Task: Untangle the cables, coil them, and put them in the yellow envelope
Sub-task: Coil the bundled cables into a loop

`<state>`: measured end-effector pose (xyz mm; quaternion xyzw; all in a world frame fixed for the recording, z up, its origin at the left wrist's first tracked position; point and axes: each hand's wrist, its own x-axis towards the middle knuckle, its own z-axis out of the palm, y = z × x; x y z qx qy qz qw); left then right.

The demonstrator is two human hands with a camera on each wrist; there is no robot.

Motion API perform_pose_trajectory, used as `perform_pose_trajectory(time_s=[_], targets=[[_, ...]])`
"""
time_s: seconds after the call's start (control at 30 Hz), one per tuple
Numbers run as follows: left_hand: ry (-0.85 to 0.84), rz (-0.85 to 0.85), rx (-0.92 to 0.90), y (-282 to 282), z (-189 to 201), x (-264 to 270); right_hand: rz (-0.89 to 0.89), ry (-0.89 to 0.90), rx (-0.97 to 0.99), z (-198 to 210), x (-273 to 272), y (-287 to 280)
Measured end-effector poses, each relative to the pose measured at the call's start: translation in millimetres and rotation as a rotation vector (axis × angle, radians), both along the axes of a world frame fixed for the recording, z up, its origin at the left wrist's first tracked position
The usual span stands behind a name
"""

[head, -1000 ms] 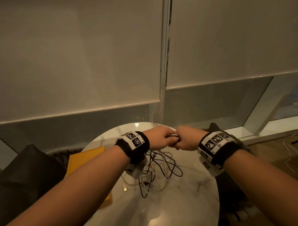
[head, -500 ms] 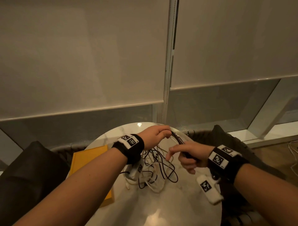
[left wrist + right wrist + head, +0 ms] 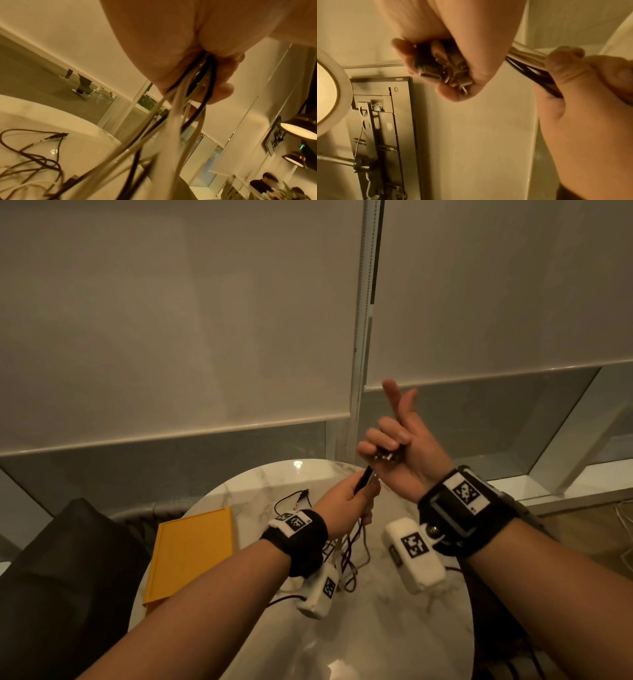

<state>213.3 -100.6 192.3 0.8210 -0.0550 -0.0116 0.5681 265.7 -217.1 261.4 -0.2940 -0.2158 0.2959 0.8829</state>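
Above the round marble table [image 3: 394,638] my left hand [image 3: 349,501] grips a bundle of black and white cables [image 3: 180,108] that hangs down from its fist toward the table. My right hand [image 3: 394,446], raised higher and palm up, curls its lower fingers round the cables' plug ends [image 3: 447,70], while its index finger and thumb stick up. In the right wrist view the cable bundle [image 3: 530,59] stretches between the two hands. Loose cable loops [image 3: 294,501] lie on the table. The yellow envelope [image 3: 191,553] lies flat at the table's left edge.
A dark chair [image 3: 61,570] stands left of the table and another dark seat shows behind my right wrist. Window blinds [image 3: 171,320] and glass rise right behind the table. More thin wires [image 3: 621,515] lie on the floor at far right.
My right hand has risen and turned palm up, pulling the plug ends up and away from my left hand. The left hand has also lifted with the bundle.
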Motion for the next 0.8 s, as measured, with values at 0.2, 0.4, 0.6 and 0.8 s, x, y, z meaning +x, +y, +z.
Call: perform_pose_trajectory(time_s=[0.2,0.4,0.6,0.8], targets=[[0.003,0.032,0.201,1.7,-11.8,3.2,-0.525,-0.305,-0.444,2.5,11.0,4.9],[0.017,-0.005,0.384,21.1,-29.5,-3.7,-0.772,-0.64,-0.997,-9.0,46.0,-20.4],[-0.022,0.008,0.523,23.3,-12.3,5.4,-0.568,-1.05,-1.524,-40.0,51.3,-28.7],[-0.029,-0.122,0.629,19.9,-11.3,10.9,-0.446,-1.149,-1.808,-52.6,65.5,-35.8]])
